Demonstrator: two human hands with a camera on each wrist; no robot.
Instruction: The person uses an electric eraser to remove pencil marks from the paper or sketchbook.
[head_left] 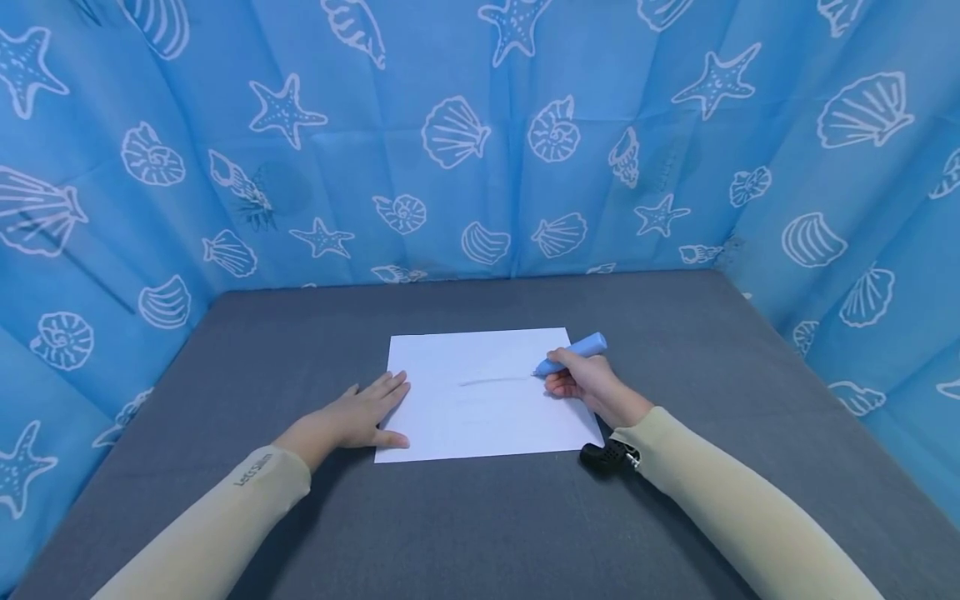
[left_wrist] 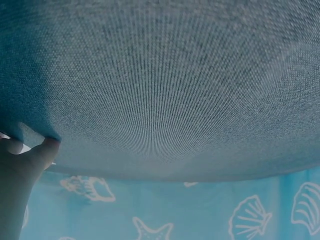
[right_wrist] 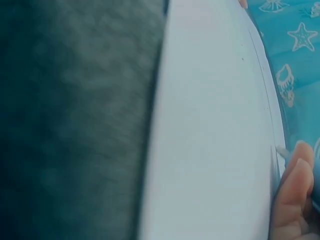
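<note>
Right hand (head_left: pixel 588 385) pinches blue pen (head_left: pixel 581 349) on white sheet (head_left: pixel 465 425)

Your right hand holds the pen between thumb and fingers, barrel slanting up and to the right, tip down at the right end of a thin, faint line (head_left: pixel 495 382). That line runs nearly level across the middle of the sheet. Your left hand (head_left: pixel 358 417) lies palm down over the sheet's left edge, fingers straight, thumb spread well away from them. Sheet sits flat on the grey worktop (head_left: pixel 480 533), between your two hands. Right wrist view: pen tip and your fingers at the right margin. Left wrist view: mostly grey cloth, part of your hand at the left margin. You wear pale sleeves (head_left: pixel 735 492); a black device (head_left: pixel 602 457) pokes out under the right cuff. Blue curtain (head_left: pixel 525 192) with white shells and starfish behind.
</note>
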